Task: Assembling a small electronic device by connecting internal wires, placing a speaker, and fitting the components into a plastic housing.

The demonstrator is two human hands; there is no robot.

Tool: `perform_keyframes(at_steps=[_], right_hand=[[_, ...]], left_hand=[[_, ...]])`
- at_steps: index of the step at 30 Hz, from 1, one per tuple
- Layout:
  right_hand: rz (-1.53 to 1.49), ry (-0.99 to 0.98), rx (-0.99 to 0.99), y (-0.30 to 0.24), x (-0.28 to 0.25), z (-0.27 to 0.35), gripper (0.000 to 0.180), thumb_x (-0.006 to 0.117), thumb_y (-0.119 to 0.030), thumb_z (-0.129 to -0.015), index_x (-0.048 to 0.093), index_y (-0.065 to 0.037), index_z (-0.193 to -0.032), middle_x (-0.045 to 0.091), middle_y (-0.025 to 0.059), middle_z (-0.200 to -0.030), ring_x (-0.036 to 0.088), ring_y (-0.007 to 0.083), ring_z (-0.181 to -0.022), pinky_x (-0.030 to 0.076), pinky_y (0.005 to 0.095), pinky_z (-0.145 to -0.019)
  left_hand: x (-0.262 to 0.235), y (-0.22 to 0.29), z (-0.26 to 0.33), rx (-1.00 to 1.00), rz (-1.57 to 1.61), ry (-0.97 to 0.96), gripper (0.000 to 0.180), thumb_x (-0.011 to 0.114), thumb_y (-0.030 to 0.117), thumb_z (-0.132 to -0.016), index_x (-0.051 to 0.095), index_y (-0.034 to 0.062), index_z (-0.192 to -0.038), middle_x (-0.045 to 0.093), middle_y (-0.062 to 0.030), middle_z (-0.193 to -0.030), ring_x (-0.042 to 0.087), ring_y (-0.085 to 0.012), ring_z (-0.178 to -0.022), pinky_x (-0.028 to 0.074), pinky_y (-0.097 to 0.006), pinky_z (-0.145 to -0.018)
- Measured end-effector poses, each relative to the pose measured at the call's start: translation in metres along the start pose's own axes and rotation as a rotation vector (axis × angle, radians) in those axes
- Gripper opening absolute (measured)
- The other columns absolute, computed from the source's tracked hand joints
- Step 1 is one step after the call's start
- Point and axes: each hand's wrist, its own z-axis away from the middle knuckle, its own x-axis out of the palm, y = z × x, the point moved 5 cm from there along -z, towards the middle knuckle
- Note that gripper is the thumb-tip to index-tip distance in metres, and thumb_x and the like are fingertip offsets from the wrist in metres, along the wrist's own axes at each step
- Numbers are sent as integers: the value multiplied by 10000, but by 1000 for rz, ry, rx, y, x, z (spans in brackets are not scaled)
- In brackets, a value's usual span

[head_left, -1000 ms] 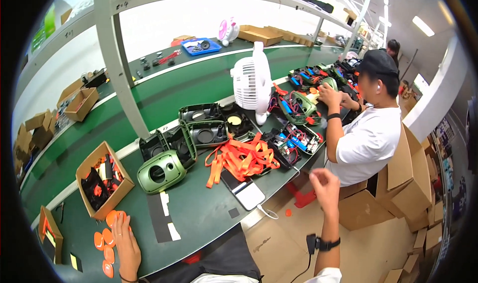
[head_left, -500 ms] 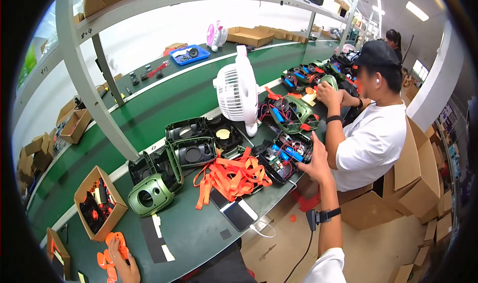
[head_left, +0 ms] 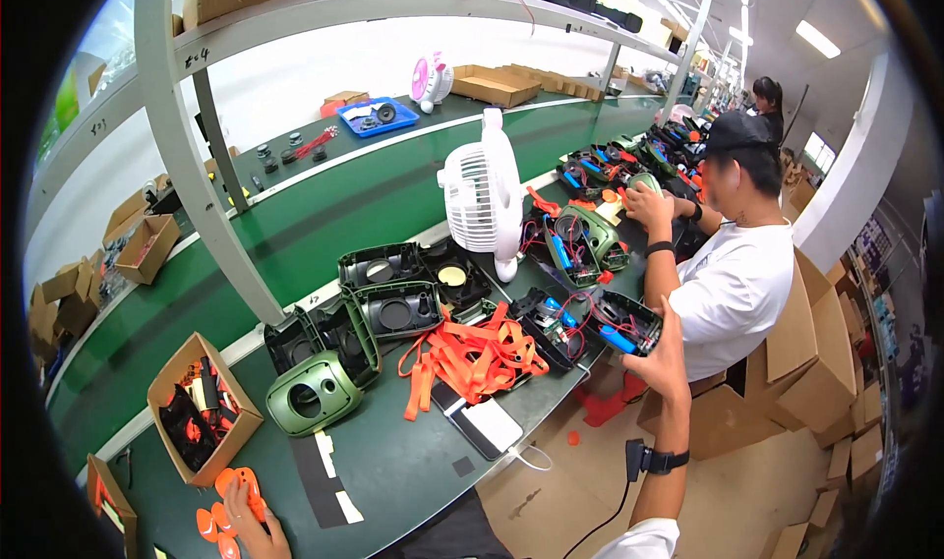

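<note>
A long green table [head_left: 393, 470] under shelving holds parts. My right hand [head_left: 664, 348] grips a wired housing half [head_left: 621, 323]; my left hand [head_left: 251, 520] pinches orange pieces [head_left: 236, 485].

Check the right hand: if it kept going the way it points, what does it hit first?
The right hand already touches the open black housing with red and blue wiring; going on up-left, it would probably push that into the similar housing beside the orange straps. Depth is unclear.

left hand [head_left: 248, 515]: resting on orange plastic pieces [head_left: 228, 508] at the table [head_left: 393, 470] edge
right hand [head_left: 665, 348]: gripping an open black housing with wires [head_left: 621, 323]
table middle: orange straps [head_left: 472, 354], white fan [head_left: 484, 197]
</note>
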Motion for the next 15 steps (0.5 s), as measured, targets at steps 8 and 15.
perform_keyframes(at_steps=[8,15], right_hand=[[-238,187,139,-85,-29,94,1158,893,-217,-536,367,19,-1541,513,188,-1301,545,337,-1218,437,430,-1078],[-588,-35,45,-219,70,194,1176,938,-199,-587,316,10,-1563,472,154,-1369,505,285,-1277,394,415,-1126]], left_hand=[[3,-5,11,-32,30,97,503,547,147,-1016,474,-13,-1488,424,-232,-1590,354,-424,-1490,269,-512,-1219],[18,101,17,-15,1314,-484,588,496,42,-1060,255,-21,-1593,393,-219,-1597,482,-316,-1422,379,-460,-1182]])
